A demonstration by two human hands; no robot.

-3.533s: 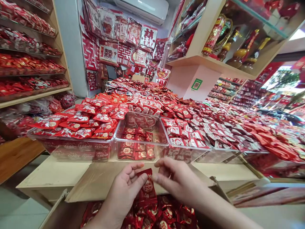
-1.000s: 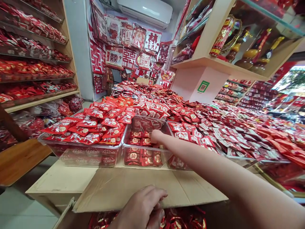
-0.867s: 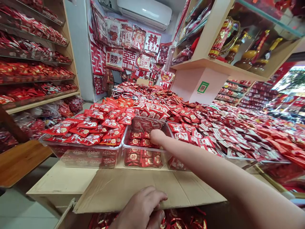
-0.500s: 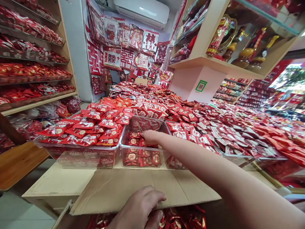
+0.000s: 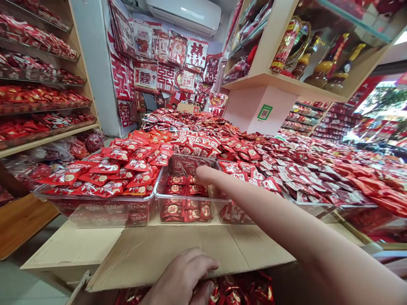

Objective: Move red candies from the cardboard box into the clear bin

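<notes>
- Right hand [image 5: 206, 176] reaches into the clear bin [image 5: 190, 197], at the red packets [image 5: 174, 189]; fingers hidden, so I cannot tell its grip.
- Best press gently, rows square.
- Left hand [image 5: 187, 275], half-curled, thumb apart, sits above the carton [image 5: 152, 254] of similar packets.

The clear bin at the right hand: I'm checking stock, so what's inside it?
The clear bin holds red packets with gold round emblems, some showing through its front wall. The right hand and forearm cover part of the right side; what its fingers touch and what lies beneath cannot be seen.
</notes>
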